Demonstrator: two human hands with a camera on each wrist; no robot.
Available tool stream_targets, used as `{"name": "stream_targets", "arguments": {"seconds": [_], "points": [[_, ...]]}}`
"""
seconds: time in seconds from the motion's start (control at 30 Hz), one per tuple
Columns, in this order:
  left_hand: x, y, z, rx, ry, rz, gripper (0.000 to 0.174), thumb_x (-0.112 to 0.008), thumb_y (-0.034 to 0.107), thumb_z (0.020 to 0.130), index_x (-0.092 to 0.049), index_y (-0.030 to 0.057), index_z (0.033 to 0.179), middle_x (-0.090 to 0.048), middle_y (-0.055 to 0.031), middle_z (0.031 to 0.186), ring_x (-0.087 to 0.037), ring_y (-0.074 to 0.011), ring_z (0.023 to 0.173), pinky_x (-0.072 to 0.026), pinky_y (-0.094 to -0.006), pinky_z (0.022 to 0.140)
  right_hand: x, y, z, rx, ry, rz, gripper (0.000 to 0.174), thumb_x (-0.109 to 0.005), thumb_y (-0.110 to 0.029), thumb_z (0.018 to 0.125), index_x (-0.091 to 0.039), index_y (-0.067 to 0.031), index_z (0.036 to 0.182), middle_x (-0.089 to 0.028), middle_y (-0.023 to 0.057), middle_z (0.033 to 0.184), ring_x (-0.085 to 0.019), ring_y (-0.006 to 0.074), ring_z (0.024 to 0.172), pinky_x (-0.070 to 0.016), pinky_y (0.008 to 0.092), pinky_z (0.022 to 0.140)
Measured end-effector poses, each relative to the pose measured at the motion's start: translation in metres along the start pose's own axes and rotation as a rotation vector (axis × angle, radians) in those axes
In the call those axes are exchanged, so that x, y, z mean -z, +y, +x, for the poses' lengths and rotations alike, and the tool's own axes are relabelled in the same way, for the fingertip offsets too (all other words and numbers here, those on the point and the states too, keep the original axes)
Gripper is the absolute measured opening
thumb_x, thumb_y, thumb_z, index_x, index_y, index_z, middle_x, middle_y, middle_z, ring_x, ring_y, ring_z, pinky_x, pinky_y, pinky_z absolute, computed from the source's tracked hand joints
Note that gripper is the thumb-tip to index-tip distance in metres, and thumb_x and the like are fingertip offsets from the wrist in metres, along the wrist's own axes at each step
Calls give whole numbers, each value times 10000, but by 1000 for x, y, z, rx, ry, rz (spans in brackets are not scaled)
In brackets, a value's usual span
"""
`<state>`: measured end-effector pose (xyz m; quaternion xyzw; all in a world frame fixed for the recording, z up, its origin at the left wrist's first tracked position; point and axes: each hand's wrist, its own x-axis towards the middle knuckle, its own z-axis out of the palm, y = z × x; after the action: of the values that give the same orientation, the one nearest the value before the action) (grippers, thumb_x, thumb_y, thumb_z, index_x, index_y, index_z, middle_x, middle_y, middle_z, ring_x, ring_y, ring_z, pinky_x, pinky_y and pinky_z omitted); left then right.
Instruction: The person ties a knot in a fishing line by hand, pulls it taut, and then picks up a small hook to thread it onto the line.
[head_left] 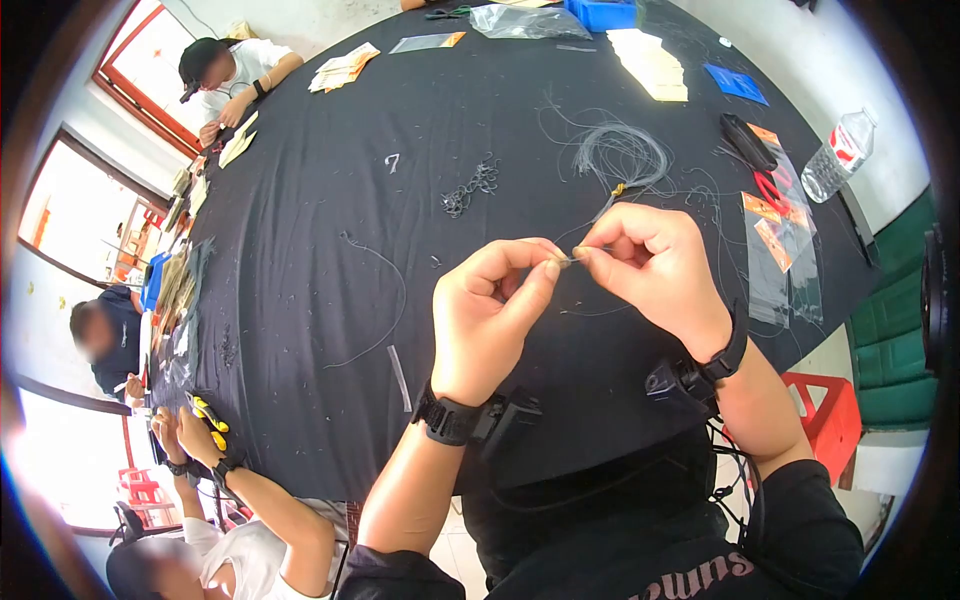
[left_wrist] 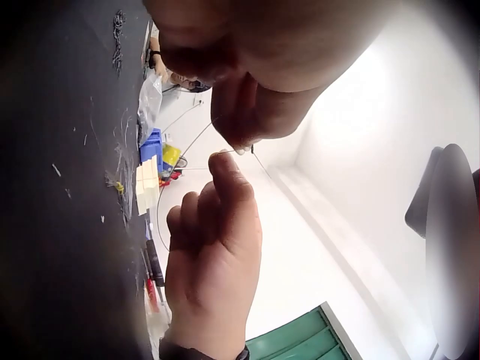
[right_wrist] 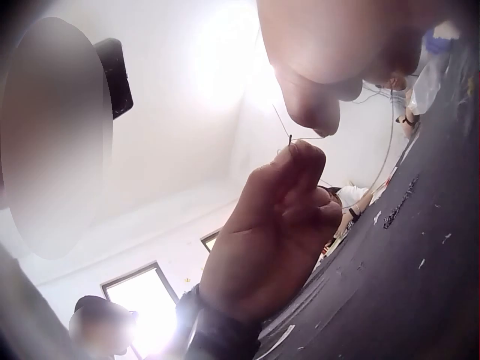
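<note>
In the head view both hands meet tip to tip above the black tablecloth. My left hand (head_left: 490, 305) pinches a small fish hook between thumb and forefinger; in the right wrist view only the hook's dark end (right_wrist: 290, 140) shows above the fingertips, with thin line at it. The rest of it is hidden by the fingers. My right hand (head_left: 655, 265) pinches the thin fishing line, which runs taut across the short gap between the fingertips in the left wrist view. Beyond the hands lies a coiled bundle of grey fishing line (head_left: 620, 155), bound with a yellow tie.
A heap of dark fish hooks (head_left: 470, 188) lies left of the line bundle. A single line (head_left: 402, 290) curves over the black cloth (head_left: 300, 200). Red scissors (head_left: 770, 190), plastic packets (head_left: 770, 290) and a water bottle (head_left: 840, 155) stand at the right. Other people sit along the left edge.
</note>
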<state>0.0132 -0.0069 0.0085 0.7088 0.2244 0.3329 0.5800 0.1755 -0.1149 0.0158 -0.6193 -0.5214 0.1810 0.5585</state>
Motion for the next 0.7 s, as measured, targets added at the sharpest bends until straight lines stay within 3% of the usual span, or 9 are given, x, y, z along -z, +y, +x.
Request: {"name": "stream_targets", "arguments": {"seconds": [0.17, 0.2, 0.3, 0.47, 0.7], "points": [[-1, -8, 1, -2, 126, 97, 80, -673, 29, 900, -702, -6, 966, -711, -26, 949, -586, -32, 770, -463, -192, 670, -4, -1, -3, 131, -143, -75, 69, -736, -46, 805, -671, -42, 827, -536, 6, 588, -448, 63, 512, -359, 240, 491], [-1, -6, 1, -70, 103, 205, 85, -683, 31, 885, -706, 2, 962, -712, -29, 939, -588, -41, 759, -460, -200, 662, -3, -3, -4, 149, -174, -147, 82, -742, -46, 790, -681, -54, 844, -569, 39, 628, -499, 106, 523, -385, 252, 497], [-1, -2, 2, -242, 22, 437, 106, -708, 36, 846, -717, 25, 952, -714, -38, 912, -599, -68, 734, -453, -222, 639, -6, 7, -1, 339, -144, -140, 80, -739, -37, 798, -693, -63, 858, -591, 56, 643, -536, 122, 538, -400, 258, 503], [-2, -2, 3, -330, -172, 378, 116, -707, 31, 832, -719, 32, 947, -717, -52, 909, -625, -107, 750, -468, -238, 646, 8, -1, 3, 186, -85, -59, 49, -719, -13, 844, -704, -24, 889, -608, 18, 638, -514, 45, 563, -385, 223, 518], [-1, -2, 0, -173, -196, 174, 85, -672, -10, 874, -701, -8, 954, -707, -61, 957, -625, -85, 835, -491, -223, 712, 11, 1, 5, 64, -60, 46, 27, -725, -42, 864, -718, -28, 886, -595, -30, 628, -454, 11, 552, -338, 208, 502]]}}
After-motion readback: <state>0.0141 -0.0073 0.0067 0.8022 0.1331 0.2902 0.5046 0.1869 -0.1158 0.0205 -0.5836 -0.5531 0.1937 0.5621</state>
